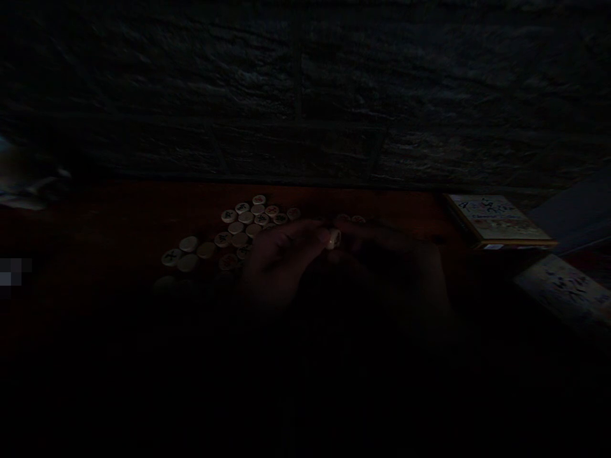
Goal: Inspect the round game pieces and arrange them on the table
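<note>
The scene is very dark. My left hand (281, 257) and my right hand (382, 254) meet over a dark red table (119, 216). Between their fingertips is one pale round game piece (334, 239), held on edge. Both hands look pinched on it. Several round pale pieces (248, 219) with dark or red characters lie scattered on the table just left of and behind my left hand. Two more pieces (351, 219) lie just behind the fingertips. The lower parts of both hands and my arms are lost in shadow.
A flat printed box (496, 219) lies at the table's right end. Another printed flat part (563, 289) lies nearer on the right. A rough dark wall (305, 95) rises behind the table. A pale blurred object (23, 184) is at the far left.
</note>
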{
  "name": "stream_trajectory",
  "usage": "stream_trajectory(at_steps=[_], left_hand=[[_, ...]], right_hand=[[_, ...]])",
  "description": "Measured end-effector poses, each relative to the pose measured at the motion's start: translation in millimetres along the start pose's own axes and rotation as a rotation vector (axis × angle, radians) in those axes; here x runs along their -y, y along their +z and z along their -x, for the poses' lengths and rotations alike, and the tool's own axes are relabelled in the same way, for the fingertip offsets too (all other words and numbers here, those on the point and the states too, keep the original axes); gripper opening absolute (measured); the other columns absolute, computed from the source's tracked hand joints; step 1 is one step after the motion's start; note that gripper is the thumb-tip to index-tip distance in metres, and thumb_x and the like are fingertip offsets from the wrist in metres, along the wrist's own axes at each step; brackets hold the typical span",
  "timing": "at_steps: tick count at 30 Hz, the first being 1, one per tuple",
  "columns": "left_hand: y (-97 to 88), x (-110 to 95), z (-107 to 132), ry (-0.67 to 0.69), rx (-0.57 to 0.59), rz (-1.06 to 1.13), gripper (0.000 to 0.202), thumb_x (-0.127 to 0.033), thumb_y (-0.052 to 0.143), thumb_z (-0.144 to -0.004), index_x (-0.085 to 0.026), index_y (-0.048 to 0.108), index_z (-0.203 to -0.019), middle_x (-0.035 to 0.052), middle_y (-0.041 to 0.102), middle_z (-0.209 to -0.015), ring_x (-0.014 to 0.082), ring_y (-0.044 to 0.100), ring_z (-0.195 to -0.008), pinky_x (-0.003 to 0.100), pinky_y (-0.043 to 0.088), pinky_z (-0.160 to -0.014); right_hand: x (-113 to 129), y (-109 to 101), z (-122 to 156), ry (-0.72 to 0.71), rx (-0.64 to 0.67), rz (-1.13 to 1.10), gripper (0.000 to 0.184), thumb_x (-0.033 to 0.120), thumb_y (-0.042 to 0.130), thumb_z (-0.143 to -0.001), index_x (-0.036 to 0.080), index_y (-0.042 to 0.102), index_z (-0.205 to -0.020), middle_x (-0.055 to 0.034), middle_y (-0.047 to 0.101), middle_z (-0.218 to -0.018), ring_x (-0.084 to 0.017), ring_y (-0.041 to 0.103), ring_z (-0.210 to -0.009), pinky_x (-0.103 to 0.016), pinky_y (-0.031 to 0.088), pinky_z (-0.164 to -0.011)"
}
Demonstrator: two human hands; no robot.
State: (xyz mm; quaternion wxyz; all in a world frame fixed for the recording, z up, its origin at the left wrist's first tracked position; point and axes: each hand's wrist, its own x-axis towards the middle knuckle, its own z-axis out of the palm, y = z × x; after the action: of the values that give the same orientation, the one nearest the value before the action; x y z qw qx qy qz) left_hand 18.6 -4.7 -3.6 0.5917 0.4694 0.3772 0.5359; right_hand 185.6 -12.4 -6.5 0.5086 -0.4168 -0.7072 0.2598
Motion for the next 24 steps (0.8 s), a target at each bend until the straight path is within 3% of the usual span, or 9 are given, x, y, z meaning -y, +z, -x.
stream_trajectory(at_steps=[5, 12, 16, 19, 24], left_hand=[[-0.3, 0.6, 1.8, 0.014, 0.004, 0.009, 0.017, -0.034, 0.075, -0.09, -0.018, 0.079, -0.086, 0.0039, 0.079, -0.085, 0.0179, 0.074, -0.078, 0.024, 0.056, -0.068], [-4.0, -2.2, 2.8, 0.004, 0.118, 0.103, 0.016, -0.029, 0.075, -0.09, -0.016, 0.078, -0.098, 0.0066, 0.08, -0.091, 0.0181, 0.076, -0.077, 0.024, 0.059, -0.068], [-9.0, -3.3, 3.8, 0.06, 0.159, 0.135, 0.023, -0.033, 0.071, -0.091, -0.017, 0.074, -0.106, 0.0063, 0.08, -0.087, 0.0199, 0.077, -0.076, 0.029, 0.062, -0.067], [-12.3, -7.1, 4.3, 0.118, 0.111, 0.102, 0.023, -0.035, 0.068, -0.091, -0.017, 0.071, -0.106, 0.0058, 0.079, -0.083, 0.0199, 0.076, -0.073, 0.031, 0.063, -0.067], [-11.3, -24.2, 3.0, 0.212, 0.006, -0.013, 0.019, -0.033, 0.065, -0.092, -0.02, 0.07, -0.105, 0.0048, 0.076, -0.088, 0.0195, 0.074, -0.074, 0.033, 0.062, -0.069]], right_hand=[[1.4, -1.8, 1.7, -0.04, -0.007, 0.074, 0.034, 0.017, 0.081, -0.085, 0.022, 0.077, -0.118, -0.0025, 0.07, -0.095, -0.018, 0.07, -0.09, -0.03, 0.059, -0.078], [7.5, -7.3, 2.0, -0.179, 0.008, 0.215, 0.026, 0.026, 0.082, -0.086, 0.024, 0.078, -0.112, -0.0033, 0.074, -0.1, -0.017, 0.07, -0.087, -0.03, 0.058, -0.074], [17.5, -9.4, -1.9, -0.142, -0.031, 0.189, 0.022, 0.028, 0.084, -0.082, 0.024, 0.079, -0.103, -0.0016, 0.077, -0.093, -0.015, 0.07, -0.076, -0.026, 0.056, -0.064], [28.9, -14.6, -8.1, -0.103, -0.062, 0.167, 0.017, 0.025, 0.082, -0.081, 0.021, 0.079, -0.096, -0.0011, 0.078, -0.086, -0.014, 0.07, -0.069, -0.025, 0.055, -0.06], [44.4, -33.4, -18.3, -0.121, -0.049, 0.153, 0.02, 0.019, 0.077, -0.078, 0.019, 0.078, -0.098, -0.003, 0.08, -0.09, -0.017, 0.073, -0.076, -0.029, 0.057, -0.069]])
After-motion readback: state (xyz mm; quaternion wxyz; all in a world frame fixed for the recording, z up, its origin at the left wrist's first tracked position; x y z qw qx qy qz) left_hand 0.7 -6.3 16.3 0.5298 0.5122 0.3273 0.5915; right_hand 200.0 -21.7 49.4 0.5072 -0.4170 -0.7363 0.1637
